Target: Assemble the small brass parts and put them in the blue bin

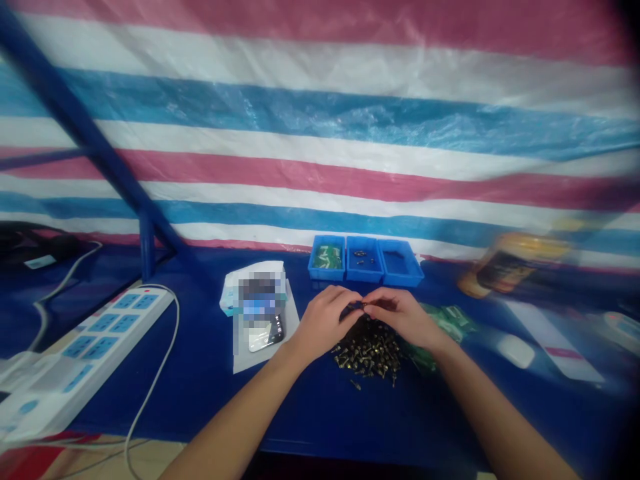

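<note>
**Head view, read left to right.** At 9 o'clock on the blue bench (320, 407) lies a long white power strip with pale blue sockets (85, 347). A thin white cable (150, 393) loops from its far end down toward 7 o'clock. Behind it a blue metal frame post (147, 243) stands before a red, white and blue striped plastic sheet (320, 167), which fills the upper half.

Left of centre, a white paper sheet (293, 313) carries a dark phone (267, 333); the item above the phone is blurred out.

The left hand (323, 323) enters from 7 o'clock with fingers curled, its thumb and fingertips pinched on a small dark metal part (364, 305) at the centre. The right hand (405, 320) enters from 5 o'clock, likewise curled, and pinches the same part from the other side, so both sets of fingertips meet on it. The part's shape is too small to tell.

At 6 o'clock of that part, just under both hands, a heap of small brass-coloured and dark metal parts (370, 353) lies on the bench. At 12 o'clock of the hands, three blue plastic trays (365, 275) stand side by side. The left tray holds green-and-white pieces and the middle one a few dark bits.

Green plastic packets (450, 320) lie just beside the right wrist. Farther toward 3 o'clock are a blurred amber jar (515, 263) and a white oval object (516, 350).
</note>
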The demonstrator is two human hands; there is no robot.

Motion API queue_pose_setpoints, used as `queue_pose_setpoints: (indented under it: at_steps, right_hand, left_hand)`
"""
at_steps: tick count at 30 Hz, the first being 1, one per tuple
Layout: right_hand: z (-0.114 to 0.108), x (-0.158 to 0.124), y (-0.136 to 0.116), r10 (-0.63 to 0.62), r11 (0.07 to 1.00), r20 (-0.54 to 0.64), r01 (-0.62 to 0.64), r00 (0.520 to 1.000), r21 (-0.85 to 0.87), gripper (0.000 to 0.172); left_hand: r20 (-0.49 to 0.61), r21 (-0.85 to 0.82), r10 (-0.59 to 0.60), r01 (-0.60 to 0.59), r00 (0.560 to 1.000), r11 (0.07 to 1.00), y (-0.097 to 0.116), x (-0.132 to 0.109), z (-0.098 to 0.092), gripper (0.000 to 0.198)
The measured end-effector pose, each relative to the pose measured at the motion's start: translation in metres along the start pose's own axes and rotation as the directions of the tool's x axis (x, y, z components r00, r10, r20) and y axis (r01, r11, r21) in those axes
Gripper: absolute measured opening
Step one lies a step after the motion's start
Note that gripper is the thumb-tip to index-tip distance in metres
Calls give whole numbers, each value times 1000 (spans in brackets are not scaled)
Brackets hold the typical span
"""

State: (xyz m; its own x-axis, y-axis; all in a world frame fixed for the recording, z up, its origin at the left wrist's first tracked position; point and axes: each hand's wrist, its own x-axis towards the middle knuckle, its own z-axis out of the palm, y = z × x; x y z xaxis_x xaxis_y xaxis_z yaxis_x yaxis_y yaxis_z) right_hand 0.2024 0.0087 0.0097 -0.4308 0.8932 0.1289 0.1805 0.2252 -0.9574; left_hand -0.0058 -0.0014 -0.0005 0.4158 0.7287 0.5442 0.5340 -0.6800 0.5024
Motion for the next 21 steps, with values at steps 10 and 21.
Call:
queue_pose_setpoints:
  at_steps: [10,21]
  right_hand:
    - [7,3,2,106,977,-120,-82,987,194,29]
    - [13,2,-1,105,975,-76,-88,992,205,27]
  left_hand:
    - [-58,-76,31,-35,998,996,1,-1,5,18]
    - [-239,-97,48,-73,970,993,2,-1,10,7]
